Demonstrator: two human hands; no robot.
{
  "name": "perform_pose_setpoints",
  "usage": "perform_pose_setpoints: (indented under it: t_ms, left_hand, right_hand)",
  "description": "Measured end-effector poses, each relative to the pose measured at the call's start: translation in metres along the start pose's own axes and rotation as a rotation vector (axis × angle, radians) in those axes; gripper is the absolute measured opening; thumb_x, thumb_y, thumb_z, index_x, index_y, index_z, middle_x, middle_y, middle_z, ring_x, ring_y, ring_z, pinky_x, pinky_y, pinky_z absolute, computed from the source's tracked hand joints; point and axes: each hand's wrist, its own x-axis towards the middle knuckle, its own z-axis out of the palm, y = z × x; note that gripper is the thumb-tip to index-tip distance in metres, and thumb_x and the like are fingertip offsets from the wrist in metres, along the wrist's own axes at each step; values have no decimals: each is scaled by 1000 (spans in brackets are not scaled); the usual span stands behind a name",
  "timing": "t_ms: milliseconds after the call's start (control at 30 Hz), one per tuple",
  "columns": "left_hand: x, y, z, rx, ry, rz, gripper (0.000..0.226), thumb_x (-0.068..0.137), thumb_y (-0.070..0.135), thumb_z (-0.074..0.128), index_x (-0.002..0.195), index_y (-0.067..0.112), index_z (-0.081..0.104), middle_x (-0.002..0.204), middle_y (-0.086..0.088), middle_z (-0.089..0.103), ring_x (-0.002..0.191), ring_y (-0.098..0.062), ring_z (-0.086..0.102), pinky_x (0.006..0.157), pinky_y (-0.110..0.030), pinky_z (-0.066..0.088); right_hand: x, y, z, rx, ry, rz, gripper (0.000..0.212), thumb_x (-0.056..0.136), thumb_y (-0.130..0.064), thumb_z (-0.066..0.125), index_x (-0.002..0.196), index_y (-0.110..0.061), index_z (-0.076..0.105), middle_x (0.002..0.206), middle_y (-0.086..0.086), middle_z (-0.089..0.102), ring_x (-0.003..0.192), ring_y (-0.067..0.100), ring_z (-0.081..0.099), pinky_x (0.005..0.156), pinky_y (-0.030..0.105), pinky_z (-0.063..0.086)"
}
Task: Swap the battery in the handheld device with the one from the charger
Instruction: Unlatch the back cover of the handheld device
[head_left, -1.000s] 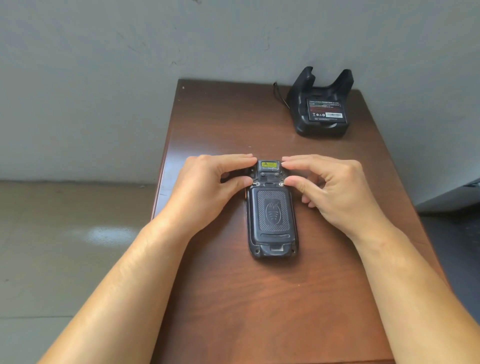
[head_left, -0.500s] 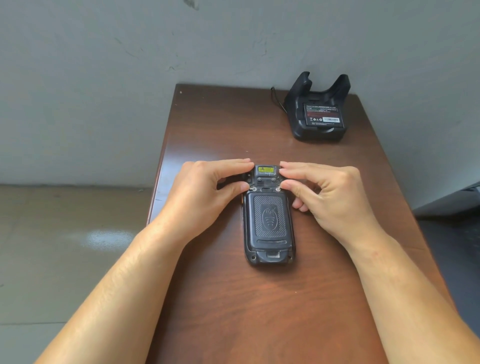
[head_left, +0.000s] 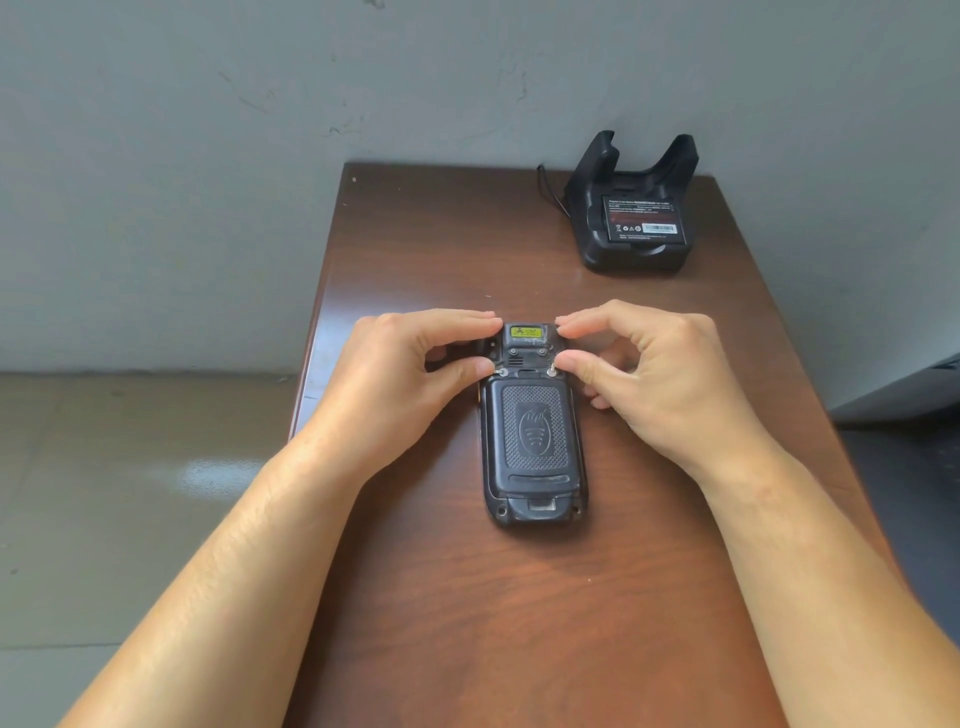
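Observation:
A black handheld device (head_left: 532, 436) lies face down in the middle of the brown table (head_left: 519, 623), its textured battery cover closed. My left hand (head_left: 405, 384) pinches the device's top left corner, thumb tip on the left metal latch. My right hand (head_left: 649, 374) pinches the top right corner, thumb tip on the right latch. A black charger cradle (head_left: 634, 208) stands at the far right of the table with a labelled battery (head_left: 644, 218) seated in its slot.
A grey wall runs behind the table. The table's left edge drops to a tiled floor (head_left: 130, 493). A thin black cable (head_left: 550, 192) leaves the charger on its left. A dark object shows at the right frame edge.
My thumbs have stayed on the two latches while the fingers curled slightly. The right latch now looks turned upright. The device has not moved on the table.

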Motion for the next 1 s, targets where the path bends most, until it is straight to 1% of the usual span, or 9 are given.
perform_pose_setpoints:
  t_ms: [67, 133, 233, 300, 400, 533, 633, 867, 1000]
  left_hand:
    - [1, 0, -1, -10, -6, -4, 39, 83, 16, 81, 120, 26, 75, 119, 15, 74, 114, 6, 66, 102, -15, 48]
    - [1, -1, -1, -17, -8, -2, 38, 84, 15, 81, 119, 26, 75, 119, 14, 75, 113, 6, 66, 102, -16, 49]
    - [1, -2, -1, 4, 4, 13, 38, 86, 9, 77, 120, 26, 76, 118, 15, 74, 113, 6, 66, 103, -17, 49]
    - [0, -4, -1, 2, 3, 11, 39, 86, 7, 76, 120, 26, 75, 119, 16, 74, 114, 7, 66, 103, -17, 48]
    - [0, -5, -1, -2, -4, 13, 39, 87, 6, 74, 120, 26, 75, 122, 15, 73, 117, 4, 65, 106, -21, 48]
    - [1, -6, -1, 1, -5, 22, 39, 87, 6, 74, 121, 27, 75, 123, 14, 73, 118, 3, 65, 105, -25, 50]
    - [1, -6, -1, -7, -8, 17, 40, 87, 6, 74, 121, 27, 75, 124, 13, 73, 119, 2, 65, 106, -26, 50]
    - [1, -4, -1, 6, -2, 25, 37, 89, 9, 72, 121, 28, 75, 126, 13, 73, 118, 2, 65, 106, -25, 50]
    - [2, -1, -2, -45, -22, -11, 32, 90, 17, 74, 120, 28, 75, 125, 12, 73, 117, 3, 66, 107, -26, 50]
  right_hand:
    - [3, -8, -3, -91, -36, -9, 32, 81, -28, 83, 112, -27, 76, 92, -17, 74, 75, 6, 71, 77, 26, 60]
    - [6, -16, 1, -120, -65, -20, 45, 78, -39, 82, 121, -30, 72, 104, -14, 73, 94, 4, 69, 87, 28, 58]
    - [11, -29, 15, -191, -102, -32, 63, 67, -66, 71, 122, -36, 69, 113, -16, 67, 110, 7, 64, 92, 39, 57]
    - [13, -34, 22, -246, -127, -19, 68, 62, -76, 61, 118, -39, 69, 113, -17, 64, 113, 10, 61, 95, 43, 54]
    - [17, -39, 23, -296, -158, 9, 59, 63, -75, 61, 112, -42, 69, 109, -17, 62, 111, 11, 60, 95, 44, 53]
    - [19, -44, 21, -369, -175, 19, 43, 75, -62, 70, 112, -40, 70, 111, -17, 61, 114, 11, 57, 95, 44, 52]
    - [17, -45, 23, -374, -150, 35, 36, 79, -59, 68, 110, -41, 68, 113, -17, 60, 115, 10, 55, 92, 40, 50]
    - [9, -45, 35, -409, -113, 51, 31, 84, -48, 61, 114, -40, 62, 115, -18, 54, 116, 12, 46, 81, 34, 36]
    - [8, -44, 35, -371, -117, 55, 30, 86, -46, 60, 116, -41, 62, 115, -17, 53, 115, 12, 46, 82, 34, 40]
